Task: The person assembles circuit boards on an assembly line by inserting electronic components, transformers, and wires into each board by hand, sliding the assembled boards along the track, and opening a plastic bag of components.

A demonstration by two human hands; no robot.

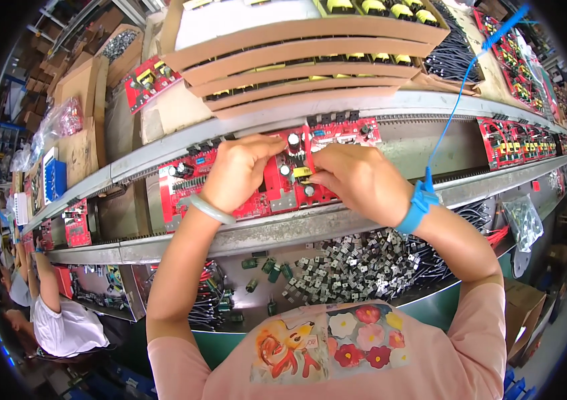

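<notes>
Red circuit boards (pixel 271 205) lie side by side in the metal rail in front of me. My left hand (pixel 242 168) rests over one board, its fingers curled and their tips by a black-sided capacitor (pixel 293 140). What those fingertips hold, if anything, is hidden. From the right, my right hand (pixel 360 179) reaches in with thumb and fingers drawn together at a small yellow-topped transformer (pixel 302 172). The thumb tip touches its side. A blue wrist strap (pixel 419 205) with a coiled cord is on my right wrist, and a pale bangle (pixel 211 209) on my left.
Stacked cardboard trays (pixel 303 50) of yellow-topped transformers stand beyond the rail. Loose small metal-tabbed parts (pixel 357 267) are heaped on the near side, beside green cylinders (pixel 273 269) and black leads. More red boards (pixel 520 143) sit farther right. Another person (pixel 67 323) works at the left.
</notes>
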